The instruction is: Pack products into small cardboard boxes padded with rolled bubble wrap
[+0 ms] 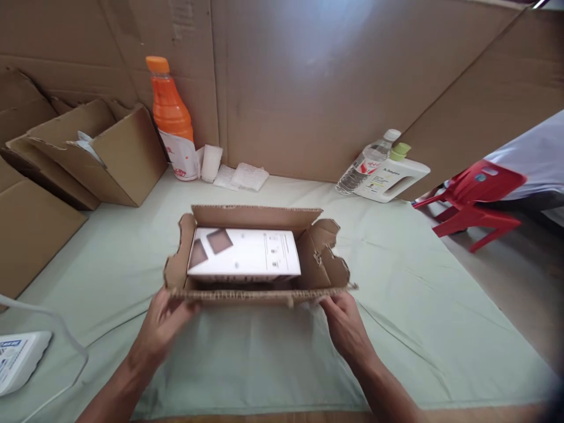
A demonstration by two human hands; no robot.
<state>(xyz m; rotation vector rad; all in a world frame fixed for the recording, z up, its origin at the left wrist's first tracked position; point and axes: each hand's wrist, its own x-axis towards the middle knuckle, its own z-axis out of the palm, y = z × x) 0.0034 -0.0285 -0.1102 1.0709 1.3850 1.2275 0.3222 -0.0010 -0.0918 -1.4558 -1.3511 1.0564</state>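
An open brown cardboard box (259,217) is in the middle of the view, its flaps standing up with cut, curved edges. Inside it, toward the left, lies a white printed carton (251,252) with brown squares on its top. My left hand (163,320) grips the near left corner of the cardboard box, thumb lying along the front side. At the near right corner, my right hand (341,320) is closed on the same box. The fingertips of both hands are partly hidden by the box's front.
Cardboard boxes (127,153) stand at the left. Along the back are an orange bottle (174,123), white packets (249,176), a clear water bottle (365,164) and a white jug (392,179). A white power strip (22,358) lies front left. A person sits by a red chair (484,188).
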